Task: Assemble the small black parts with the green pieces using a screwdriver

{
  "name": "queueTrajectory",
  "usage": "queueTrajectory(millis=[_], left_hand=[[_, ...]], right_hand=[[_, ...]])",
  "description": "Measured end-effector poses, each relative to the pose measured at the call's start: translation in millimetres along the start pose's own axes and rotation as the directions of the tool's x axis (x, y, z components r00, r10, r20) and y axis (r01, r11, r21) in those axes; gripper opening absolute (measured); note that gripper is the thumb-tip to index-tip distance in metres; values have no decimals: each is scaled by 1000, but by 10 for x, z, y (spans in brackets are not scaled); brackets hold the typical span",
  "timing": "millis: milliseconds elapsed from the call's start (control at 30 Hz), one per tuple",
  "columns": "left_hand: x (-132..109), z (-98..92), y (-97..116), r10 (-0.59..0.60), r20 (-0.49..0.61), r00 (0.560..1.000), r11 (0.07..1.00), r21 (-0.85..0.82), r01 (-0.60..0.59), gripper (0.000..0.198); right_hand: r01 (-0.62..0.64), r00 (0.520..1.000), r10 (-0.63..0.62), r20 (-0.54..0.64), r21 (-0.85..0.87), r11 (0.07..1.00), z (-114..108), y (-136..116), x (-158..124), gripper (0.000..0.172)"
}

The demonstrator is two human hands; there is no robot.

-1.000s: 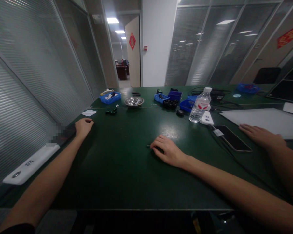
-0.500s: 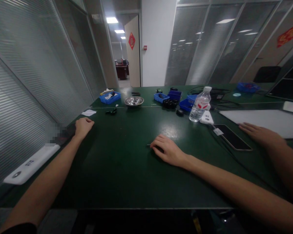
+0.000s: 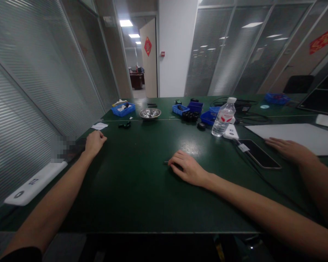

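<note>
My left hand point(image 3: 94, 141) rests on the green table point(image 3: 136, 189) near its left edge, curled into a loose fist; whatever is inside is hidden. My right hand point(image 3: 188, 167) lies at the table's middle, fingers bent down over a small dark thing. A thin dark rod point(image 3: 166, 162) pokes out to the left from under the fingertips. At the right, another person's hand point(image 3: 288, 149) lies flat beside a black phone point(image 3: 259, 154).
A water bottle point(image 3: 223, 117), a white charger point(image 3: 230, 132), blue bins point(image 3: 123, 108), a metal dish point(image 3: 150, 113) and black parts point(image 3: 190, 116) stand at the back. A white sheet point(image 3: 295, 133) lies at right. A white bar point(image 3: 35, 182) lies on the left edge.
My left fist has slid slightly to the right. My right hand has stayed put on the rod. The other person's hand has barely shifted.
</note>
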State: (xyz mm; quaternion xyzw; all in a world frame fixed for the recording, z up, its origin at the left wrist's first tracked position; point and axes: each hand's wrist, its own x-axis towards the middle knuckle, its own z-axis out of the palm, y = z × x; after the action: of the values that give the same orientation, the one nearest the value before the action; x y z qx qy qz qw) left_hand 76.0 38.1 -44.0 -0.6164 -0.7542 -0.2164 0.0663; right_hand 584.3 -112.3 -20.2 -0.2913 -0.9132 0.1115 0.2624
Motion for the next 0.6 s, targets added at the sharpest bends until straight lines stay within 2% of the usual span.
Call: queueTrajectory(millis=[267, 400, 600], left_hand=[[9, 58, -4, -31, -59, 998, 999, -10, 30, 17], [45, 88, -35, -63, -64, 996, 998, -34, 61, 22], [73, 69, -46, -50, -42, 998, 998, -48, 47, 20]], right_hand=[[0, 1000, 0, -9, 3, 1000, 17, 40, 8, 15], [7, 1000, -7, -12, 6, 1000, 41, 53, 7, 14], [19, 1000, -19, -19, 9, 1000, 31, 48, -6, 14]])
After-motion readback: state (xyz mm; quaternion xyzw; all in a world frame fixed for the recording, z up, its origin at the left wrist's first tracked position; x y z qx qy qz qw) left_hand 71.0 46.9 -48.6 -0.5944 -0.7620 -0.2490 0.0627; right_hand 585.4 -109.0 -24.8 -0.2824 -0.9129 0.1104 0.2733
